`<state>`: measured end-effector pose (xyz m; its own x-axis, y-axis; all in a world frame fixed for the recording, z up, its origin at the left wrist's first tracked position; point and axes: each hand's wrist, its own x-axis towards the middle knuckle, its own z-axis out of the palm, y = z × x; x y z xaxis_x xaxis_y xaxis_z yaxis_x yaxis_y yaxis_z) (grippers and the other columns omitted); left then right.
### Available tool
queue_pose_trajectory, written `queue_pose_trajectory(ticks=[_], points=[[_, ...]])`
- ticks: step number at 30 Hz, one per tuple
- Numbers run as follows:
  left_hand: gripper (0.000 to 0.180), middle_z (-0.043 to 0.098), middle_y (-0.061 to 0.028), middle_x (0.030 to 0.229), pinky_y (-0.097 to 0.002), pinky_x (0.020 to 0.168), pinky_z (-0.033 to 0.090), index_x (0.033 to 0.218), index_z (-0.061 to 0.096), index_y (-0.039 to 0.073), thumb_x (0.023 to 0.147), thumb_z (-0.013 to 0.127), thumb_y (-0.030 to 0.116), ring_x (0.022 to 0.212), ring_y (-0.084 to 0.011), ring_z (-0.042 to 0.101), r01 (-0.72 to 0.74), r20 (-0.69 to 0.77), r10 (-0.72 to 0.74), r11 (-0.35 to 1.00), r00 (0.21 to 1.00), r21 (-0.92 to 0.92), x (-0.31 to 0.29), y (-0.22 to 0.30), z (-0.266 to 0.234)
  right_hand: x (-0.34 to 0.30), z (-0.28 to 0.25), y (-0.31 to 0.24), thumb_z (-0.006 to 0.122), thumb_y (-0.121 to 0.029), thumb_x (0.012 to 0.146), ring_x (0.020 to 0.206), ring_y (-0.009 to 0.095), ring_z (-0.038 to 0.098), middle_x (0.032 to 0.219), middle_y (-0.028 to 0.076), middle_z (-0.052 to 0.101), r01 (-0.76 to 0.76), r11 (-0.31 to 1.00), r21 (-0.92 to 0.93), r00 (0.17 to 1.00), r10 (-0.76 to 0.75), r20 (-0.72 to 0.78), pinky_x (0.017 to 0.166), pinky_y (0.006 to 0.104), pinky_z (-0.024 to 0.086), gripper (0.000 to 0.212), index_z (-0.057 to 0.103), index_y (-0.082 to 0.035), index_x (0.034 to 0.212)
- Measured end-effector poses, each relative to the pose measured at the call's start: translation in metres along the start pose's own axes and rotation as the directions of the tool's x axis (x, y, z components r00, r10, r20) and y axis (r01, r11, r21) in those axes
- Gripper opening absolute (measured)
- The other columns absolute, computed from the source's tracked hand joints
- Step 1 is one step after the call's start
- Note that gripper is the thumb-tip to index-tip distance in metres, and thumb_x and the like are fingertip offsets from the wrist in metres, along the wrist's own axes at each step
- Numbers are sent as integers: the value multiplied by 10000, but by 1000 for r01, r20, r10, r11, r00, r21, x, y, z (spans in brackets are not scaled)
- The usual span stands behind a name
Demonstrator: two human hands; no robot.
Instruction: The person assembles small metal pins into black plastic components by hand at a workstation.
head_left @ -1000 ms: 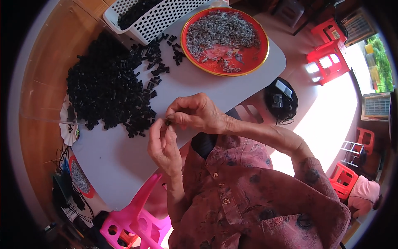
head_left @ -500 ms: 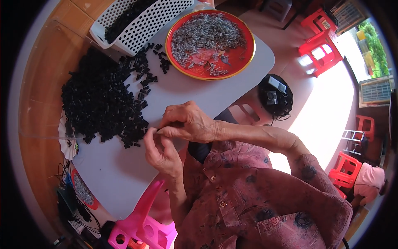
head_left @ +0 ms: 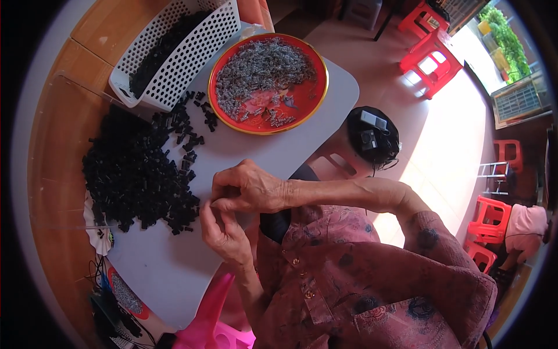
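My right hand point(head_left: 249, 187) and my left hand point(head_left: 228, 237) meet over the near edge of the pale table point(head_left: 160, 262). Both have their fingers bent and pinched, with the tips close together. Whatever lies between them is too small or hidden to make out. Just beyond the fingertips spreads a big heap of small black tubular pieces point(head_left: 136, 180), some strewn toward the back. A round red tray point(head_left: 303, 107) with a gold rim holds many small silvery metal pieces point(head_left: 264, 67) that look like springs.
A white perforated basket point(head_left: 195, 61) with more black pieces stands behind the heap. A pink plastic chair point(head_left: 212, 314) is below the table. A stool bearing a black bag point(head_left: 381, 152) and small devices stands right of it. Red stools point(head_left: 433, 64) and a bent-over person point(head_left: 526, 230) are farther right.
The whole view has shifted, so the table and tray sit lower and further left. My hands remain together, fingertips pinched, with only slight finger movement.
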<state>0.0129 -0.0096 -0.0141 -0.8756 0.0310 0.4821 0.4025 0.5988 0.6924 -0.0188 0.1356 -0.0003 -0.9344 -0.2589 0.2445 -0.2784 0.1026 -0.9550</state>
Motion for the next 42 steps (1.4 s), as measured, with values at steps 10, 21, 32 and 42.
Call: queue_pose_trajectory(ticks=[10,21,32,42], points=[[206,636,-129,818,-310,649,482,1010,582,-41,920,557,143,721,-202,603,184,81,-172,966,982,-181,4,3,-8,15,-70,-20,646,-64,763,649,250,606,748,97,607,182,880,-439,958,-258,-122,597,331,489,90,622,-17,836],[200,640,-109,808,-293,661,471,1066,548,-30,954,472,118,719,-176,581,147,105,-127,965,986,-215,4,5,-6,36,-133,5,587,-95,769,771,284,632,800,114,632,113,541,-833,993,-22,120,658,390,507,90,662,-59,801],[162,630,-112,798,-283,636,473,1047,541,-26,942,480,82,701,-180,580,76,110,-55,978,992,-196,3,4,-5,40,-140,-3,600,-86,756,704,283,627,765,110,644,-23,705,-709,999,35,2,638,386,493,85,644,-14,768],[154,629,-112,790,-286,631,475,1037,541,-25,937,482,76,697,-177,584,73,99,-55,979,994,-190,3,5,-3,44,-140,3,588,-103,771,741,291,630,811,101,652,13,539,-842,1000,-5,12,654,391,504,109,666,-31,791]])
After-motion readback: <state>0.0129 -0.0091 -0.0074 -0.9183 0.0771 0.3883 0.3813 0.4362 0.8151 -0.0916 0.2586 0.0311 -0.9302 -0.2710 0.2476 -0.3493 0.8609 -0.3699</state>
